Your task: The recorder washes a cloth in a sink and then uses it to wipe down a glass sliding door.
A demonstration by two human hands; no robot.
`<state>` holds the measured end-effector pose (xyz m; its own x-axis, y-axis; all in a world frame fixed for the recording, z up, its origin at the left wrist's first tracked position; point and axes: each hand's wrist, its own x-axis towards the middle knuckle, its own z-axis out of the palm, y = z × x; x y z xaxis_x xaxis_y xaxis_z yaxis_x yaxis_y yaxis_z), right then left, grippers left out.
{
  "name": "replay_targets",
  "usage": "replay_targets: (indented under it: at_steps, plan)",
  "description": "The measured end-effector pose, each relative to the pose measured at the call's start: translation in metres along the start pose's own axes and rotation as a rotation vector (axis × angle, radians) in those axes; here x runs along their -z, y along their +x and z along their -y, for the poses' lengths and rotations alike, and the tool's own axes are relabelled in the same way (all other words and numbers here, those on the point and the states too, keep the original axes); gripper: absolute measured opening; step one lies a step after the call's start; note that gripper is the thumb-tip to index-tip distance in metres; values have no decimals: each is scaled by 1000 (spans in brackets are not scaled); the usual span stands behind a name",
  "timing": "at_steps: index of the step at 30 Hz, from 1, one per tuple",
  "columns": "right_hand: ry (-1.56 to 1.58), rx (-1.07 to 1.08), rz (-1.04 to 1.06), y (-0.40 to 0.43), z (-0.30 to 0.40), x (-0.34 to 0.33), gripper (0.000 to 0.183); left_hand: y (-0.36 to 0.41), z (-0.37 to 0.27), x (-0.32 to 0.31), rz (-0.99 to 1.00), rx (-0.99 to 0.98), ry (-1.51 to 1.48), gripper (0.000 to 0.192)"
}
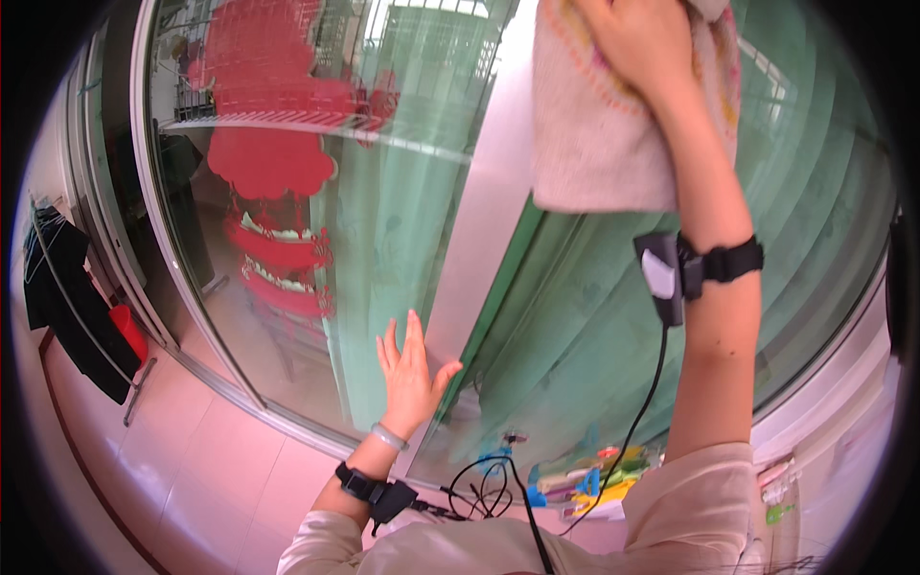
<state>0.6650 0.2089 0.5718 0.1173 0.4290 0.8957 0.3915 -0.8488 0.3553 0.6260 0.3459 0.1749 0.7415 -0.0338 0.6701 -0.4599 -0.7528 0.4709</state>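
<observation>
My right hand (640, 47) is raised at the top of the view and holds a pale pink towel (596, 144) with a coloured pattern. The towel hangs in front of a glass door panel (798, 187), partly over the pale upright door frame (485, 208). Lower down, my left hand (410, 377) is held up beside that frame with its fingers apart and nothing in it. Whether its palm touches the glass or the frame I cannot tell. Green curtains (560, 309) show through the glass. Red decorations (277, 162) are on the left panel.
Black cables (489, 489) hang from the wrist-worn devices in front of my body. Colourful items (596, 485) stand low by the glass. To the left, dark clothes (72, 302) hang on a rack near a red bucket (129, 334) on the tiled floor (208, 460).
</observation>
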Motion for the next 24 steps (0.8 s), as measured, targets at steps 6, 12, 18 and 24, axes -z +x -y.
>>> replay_targets:
  at_steps: [6, 12, 18, 24]
  plan:
    - [11, 230, 345, -275, 75, -47, 42, -24, 9, 15, -105, 75, -156, 81]
    - [-85, 352, 1302, -477, -23, -10, 29, -98, 53, 25, 7, 173, 50, 73]
    - [-439, -298, 296, -384, -128, 123, 43, -213, 92, 61, 14, 347, 330, 65]
    - [-473, -336, -339, -398, -260, 228, 33, -282, 61, 54, -46, 499, 435, 62]
